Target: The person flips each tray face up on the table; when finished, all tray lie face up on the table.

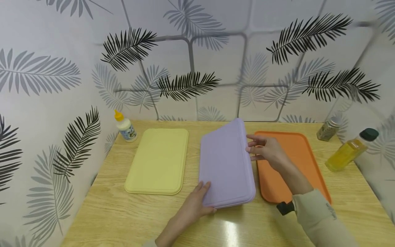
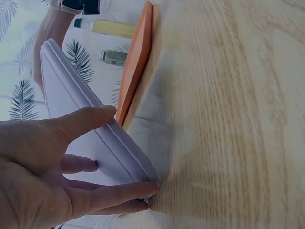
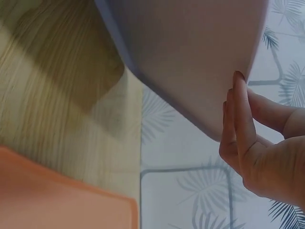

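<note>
Left hand (image 1: pixel 193 203) pinches purple tray (image 1: pixel 225 164) by near-left corner; right hand (image 1: pixel 269 151) pinches raised right edge. Orange tray (image 1: pixel 295 149) lies alongside.

Taking the middle tray (image 1: pixel 226 161) as our dial, 12 o'clock away from the person: we note it above the table (image 1: pixel 123 219), tilted, its 3 o'clock side higher than its 9 o'clock side. The left hand (image 1: pixel 195 202) is at its 7 o'clock corner, the right hand (image 1: pixel 270 151) at its 2 o'clock edge. We place the left tray (image 1: pixel 156 161) at 9 o'clock, flat on the table, with the squeeze bottle (image 1: pixel 128 132) just beyond its 11 o'clock corner. The right tray (image 1: pixel 293 151) lies at 3 o'clock, partly behind the right hand and forearm. Beyond it we log the jar (image 1: pixel 327 130) towards 2 o'clock and the capped bottle (image 1: pixel 344 156) nearer 3, at the jar's 4 o'clock. The wall (image 1: pixel 222 61) stands at 12, behind the table.
</note>
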Available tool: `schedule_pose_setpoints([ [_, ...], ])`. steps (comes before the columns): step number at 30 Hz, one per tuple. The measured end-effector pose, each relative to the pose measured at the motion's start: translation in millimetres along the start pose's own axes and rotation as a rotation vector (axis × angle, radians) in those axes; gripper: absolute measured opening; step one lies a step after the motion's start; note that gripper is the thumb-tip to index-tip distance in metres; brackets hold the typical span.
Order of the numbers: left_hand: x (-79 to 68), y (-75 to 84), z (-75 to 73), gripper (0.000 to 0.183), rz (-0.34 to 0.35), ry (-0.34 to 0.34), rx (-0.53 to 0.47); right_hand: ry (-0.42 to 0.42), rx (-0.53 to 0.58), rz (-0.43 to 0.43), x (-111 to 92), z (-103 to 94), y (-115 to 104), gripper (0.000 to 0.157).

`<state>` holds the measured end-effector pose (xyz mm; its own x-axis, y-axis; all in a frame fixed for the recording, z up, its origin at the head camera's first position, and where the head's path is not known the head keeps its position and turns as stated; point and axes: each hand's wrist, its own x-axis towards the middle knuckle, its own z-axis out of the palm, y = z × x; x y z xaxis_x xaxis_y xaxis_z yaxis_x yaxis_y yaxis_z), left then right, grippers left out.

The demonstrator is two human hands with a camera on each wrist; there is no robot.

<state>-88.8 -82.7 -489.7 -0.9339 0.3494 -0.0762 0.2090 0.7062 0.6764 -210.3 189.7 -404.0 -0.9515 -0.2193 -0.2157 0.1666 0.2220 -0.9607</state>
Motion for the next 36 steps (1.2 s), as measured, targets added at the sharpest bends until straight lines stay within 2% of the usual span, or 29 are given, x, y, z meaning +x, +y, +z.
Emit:
schedule_pose_setpoints([
  [7, -1.6, 3.1, 0.1, 0.095, 0.049, 0.03, -0.081, -0.039, 0.064, -0.022, 5, 10.3, -20, 0.062],
  [11, -1.5, 6.5, 2.4, 0.099, 0.075, 0.062, -0.155, -0.059, 0.107, -0.038, 9, 17.2, -30, 0.061],
  [15, -2.1, 9.7, 5.7, 0.099, 0.092, 0.075, -0.185, -0.072, 0.137, -0.044, 12, 23.8, -39, 0.059],
  [19, -3.2, 14.5, 8.9, 0.097, 0.138, 0.104, -0.231, -0.072, 0.155, -0.042, 16, 31.3, -48, 0.056],
  [26, -2.1, 32.8, 12.5, 0.099, 0.231, 0.194, -0.39, -0.035, 0.178, -0.048, 21, 49.0, -63, 0.057],
  [31, 0.5, 49.7, 5.2, 0.102, 0.246, 0.239, -0.459, 0.018, 0.206, -0.073, 24, 60.4, -66, 0.057],
  [36, -4.0, 62.4, -7.1, 0.099, 0.239, 0.268, -0.433, 0.034, 0.223, -0.075, 23, 65.7, -65, 0.055],
])
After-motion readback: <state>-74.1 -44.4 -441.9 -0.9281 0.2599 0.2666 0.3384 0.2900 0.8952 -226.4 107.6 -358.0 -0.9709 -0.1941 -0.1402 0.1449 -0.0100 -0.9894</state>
